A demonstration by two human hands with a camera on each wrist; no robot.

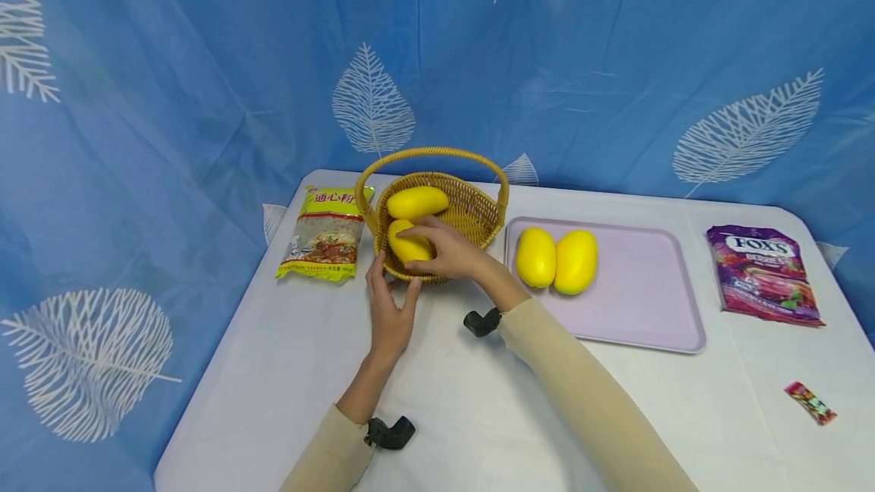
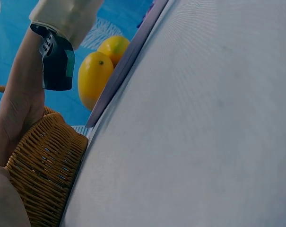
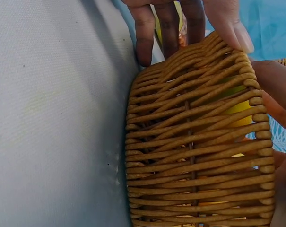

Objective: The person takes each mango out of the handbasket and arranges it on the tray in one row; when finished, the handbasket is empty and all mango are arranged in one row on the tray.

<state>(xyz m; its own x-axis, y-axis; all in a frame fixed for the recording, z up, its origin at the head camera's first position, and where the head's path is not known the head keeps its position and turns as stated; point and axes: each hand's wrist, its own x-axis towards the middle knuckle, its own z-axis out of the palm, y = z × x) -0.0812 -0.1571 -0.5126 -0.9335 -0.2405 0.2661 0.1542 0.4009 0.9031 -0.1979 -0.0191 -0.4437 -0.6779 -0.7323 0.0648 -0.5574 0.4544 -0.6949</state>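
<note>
A yellow mango (image 1: 410,242) lies in the front left of the wicker basket (image 1: 472,211), with my right hand (image 1: 447,249) gripping it between thumb and fingers. Behind it, a second mango (image 1: 418,203) rests against the basket's back wall. My left hand (image 1: 391,310) holds the basket at its front left corner, thumb at the rim and fingers along the outer side. The right wrist view shows that thumb on the woven rim (image 3: 249,75). Part of the right hand is hidden behind the basket wall there.
Two more mangoes (image 1: 536,257) lie side by side on a lilac tray (image 1: 636,287) right of the basket. A pasta packet (image 1: 324,234) lies to the left. At far right are a purple candy bag (image 1: 764,274) and a small wrapped sweet (image 1: 810,402). The basket's handle (image 1: 431,150) arches upward.
</note>
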